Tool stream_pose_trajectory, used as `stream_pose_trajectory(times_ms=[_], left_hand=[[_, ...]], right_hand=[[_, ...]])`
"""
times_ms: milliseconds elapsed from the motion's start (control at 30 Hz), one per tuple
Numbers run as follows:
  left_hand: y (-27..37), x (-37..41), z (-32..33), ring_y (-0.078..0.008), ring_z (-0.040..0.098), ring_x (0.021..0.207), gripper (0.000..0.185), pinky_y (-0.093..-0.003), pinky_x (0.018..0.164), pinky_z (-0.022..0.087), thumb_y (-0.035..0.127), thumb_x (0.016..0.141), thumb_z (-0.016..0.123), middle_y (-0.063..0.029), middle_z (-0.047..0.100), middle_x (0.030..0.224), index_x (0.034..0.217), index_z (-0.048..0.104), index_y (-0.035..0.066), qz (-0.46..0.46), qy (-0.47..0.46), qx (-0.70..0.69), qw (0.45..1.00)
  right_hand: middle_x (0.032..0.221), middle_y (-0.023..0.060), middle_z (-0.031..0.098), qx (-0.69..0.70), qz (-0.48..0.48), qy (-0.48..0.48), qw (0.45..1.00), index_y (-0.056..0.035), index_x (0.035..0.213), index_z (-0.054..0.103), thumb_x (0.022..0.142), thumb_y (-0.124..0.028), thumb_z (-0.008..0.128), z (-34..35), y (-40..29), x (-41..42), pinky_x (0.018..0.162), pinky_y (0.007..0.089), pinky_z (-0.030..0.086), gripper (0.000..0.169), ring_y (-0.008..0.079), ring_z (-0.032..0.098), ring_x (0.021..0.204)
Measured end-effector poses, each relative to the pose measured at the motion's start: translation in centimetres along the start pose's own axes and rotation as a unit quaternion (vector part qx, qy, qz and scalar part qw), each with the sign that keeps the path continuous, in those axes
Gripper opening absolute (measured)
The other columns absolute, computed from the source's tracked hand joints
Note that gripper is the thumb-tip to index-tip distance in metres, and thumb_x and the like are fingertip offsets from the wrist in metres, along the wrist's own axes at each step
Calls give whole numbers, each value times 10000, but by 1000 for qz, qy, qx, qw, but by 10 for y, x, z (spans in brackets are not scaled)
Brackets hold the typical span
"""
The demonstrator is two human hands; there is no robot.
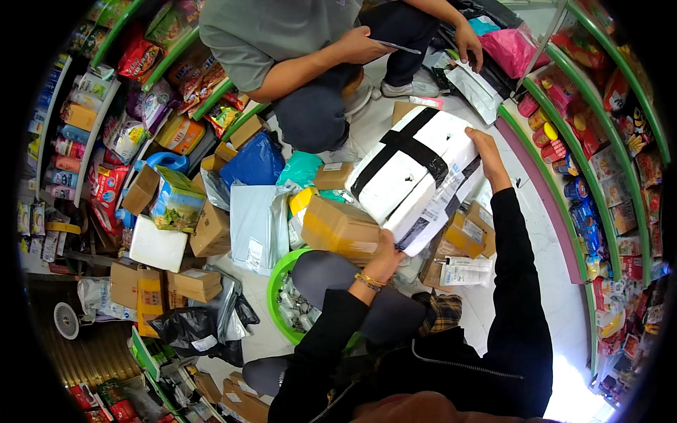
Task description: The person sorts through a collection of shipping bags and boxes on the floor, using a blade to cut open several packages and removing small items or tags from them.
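Between my two hands is a white foam box, tilted, with crossed black tape and printed labels on its side. My left hand grips the near lower corner, with bracelets on the wrist. At the far right edge, my right hand holds the box with spread fingers. A cardboard box with yellow tape lies just left of the foam box. Below and to the right are smaller cardboard parcels and a white labelled packet.
Opposite me a person crouches with a phone in one hand. Shelves of packaged goods curve along both sides. Parcels, a grey mailer and a blue bag lie at left. A green basin stands by my knee.
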State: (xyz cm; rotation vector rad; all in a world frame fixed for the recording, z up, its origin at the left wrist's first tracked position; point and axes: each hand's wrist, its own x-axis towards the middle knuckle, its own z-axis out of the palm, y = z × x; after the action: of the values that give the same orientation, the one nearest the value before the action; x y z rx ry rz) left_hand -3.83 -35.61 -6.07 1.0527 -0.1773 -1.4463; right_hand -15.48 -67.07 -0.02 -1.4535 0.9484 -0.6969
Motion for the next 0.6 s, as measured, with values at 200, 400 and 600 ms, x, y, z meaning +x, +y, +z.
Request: stream_pose_trajectory(times_ms=[200,400,600], left_hand=[[47,-21,27,-277,304,1325,943,-551,1032,239,799,779,197,-85,298,1458,1442,198,128,-4,-21,-69,997],[49,-25,28,-294,328,1305,901,-554,1032,214,773,798,295,-78,337,1440,1438,234,140,-102,-8,-93,990],[40,-17,19,-293,504,1134,734,-579,973,291,617,822,496,-82,539,1244,1355,388,124,-129,70,-49,988]], right_hand=[[764,-23,552,70,20,-1,997,-11,871,643,864,-330,560,2,31,-12,669,224,360,330,84,470,721],[742,-29,532,-31,48,-35,998,-18,834,634,851,-321,573,12,54,-5,634,235,348,309,82,445,690],[753,-32,541,52,73,-6,996,-22,862,649,842,-325,583,16,87,-4,648,242,348,311,87,449,700]])
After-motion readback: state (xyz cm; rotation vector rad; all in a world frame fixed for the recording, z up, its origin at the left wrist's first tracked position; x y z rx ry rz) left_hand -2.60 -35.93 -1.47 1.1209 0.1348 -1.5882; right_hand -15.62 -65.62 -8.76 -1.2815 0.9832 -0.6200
